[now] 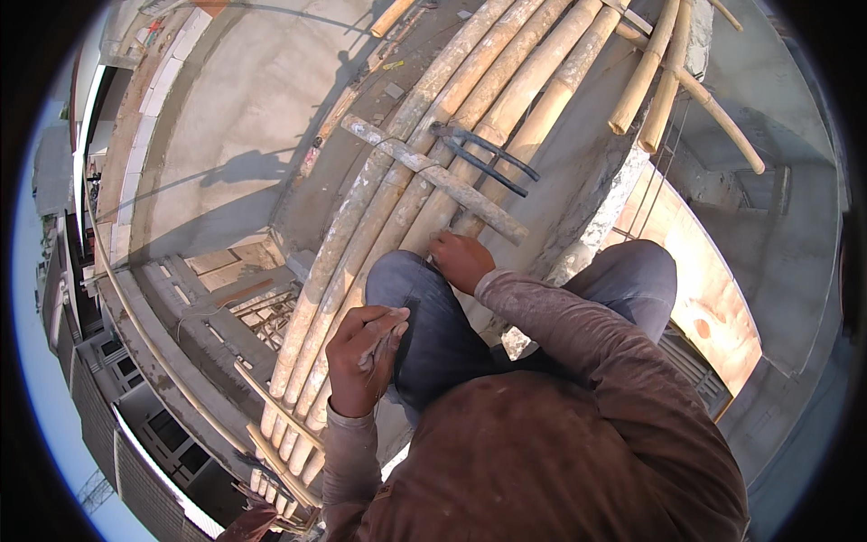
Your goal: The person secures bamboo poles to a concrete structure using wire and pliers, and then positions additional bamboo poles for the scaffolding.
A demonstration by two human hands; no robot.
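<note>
My left hand (366, 357) is raised beside my left knee, its thumb and fingers pinched together. Whatever is in that pinch is too small to make out. Across from it, my right hand (461, 262) is closed, between the same knee and the bamboo poles (402, 181); its fingertips are partly hidden. A short bamboo crosspiece (442, 181) lies over the long poles just beyond my right hand. Past it, a pair of dark pincers (488, 161) rests on the poles with its two handles spread, touched by neither hand.
Two bamboo ends (652, 99) hang over a crossing pole (722, 117) at upper right. A rough concrete edge (605, 208) runs along my right, with a wooden panel (695, 298) lower down. On the left are a grey wall (226, 126) and a drop to lower structures.
</note>
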